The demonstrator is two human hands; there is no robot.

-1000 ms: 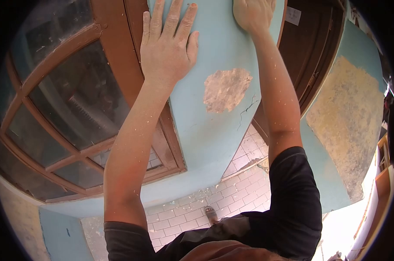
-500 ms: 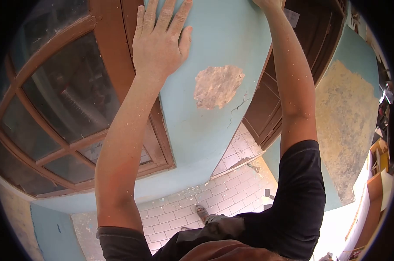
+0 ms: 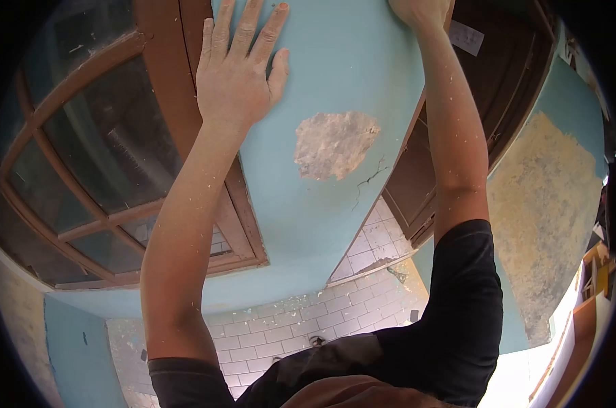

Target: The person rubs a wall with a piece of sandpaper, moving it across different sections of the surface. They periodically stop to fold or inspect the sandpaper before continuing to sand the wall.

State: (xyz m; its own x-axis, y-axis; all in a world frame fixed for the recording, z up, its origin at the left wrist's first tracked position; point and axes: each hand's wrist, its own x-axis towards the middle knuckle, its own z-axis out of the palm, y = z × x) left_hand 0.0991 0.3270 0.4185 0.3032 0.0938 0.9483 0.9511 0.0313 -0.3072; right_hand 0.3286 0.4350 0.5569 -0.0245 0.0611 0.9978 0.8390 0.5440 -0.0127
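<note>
Item 1: left hand (image 3: 236, 75). I see it laid flat on the blue wall (image 3: 348, 75), palm down, fingers (image 3: 248, 20) spread and pointing up, grasping nothing. Its outer edge lies over the brown window frame (image 3: 185, 41).

Item 2: right hand (image 3: 420, 12). It is against the same wall at the top of the view, near the corner, and partly cut off. I cannot tell whether it is released or clenched.

Item 3: blue wall. It is straight ahead of me, between the window and the door (image 3: 498, 95), both arms reaching up to it.

Item 4: bare patch (image 3: 335, 144). The paint is gone and grey plaster shows, below and between the two hands. A thin crack (image 3: 365, 182) runs from its lower right.

Item 5: window glass (image 3: 111, 156), dark panes in the brown frame, on the left.

Item 6: tiled floor (image 3: 301, 326), pale, littered with flakes, far below.

Item 7: larger scraped patch (image 3: 539, 224) on the wall beyond the door.
</note>
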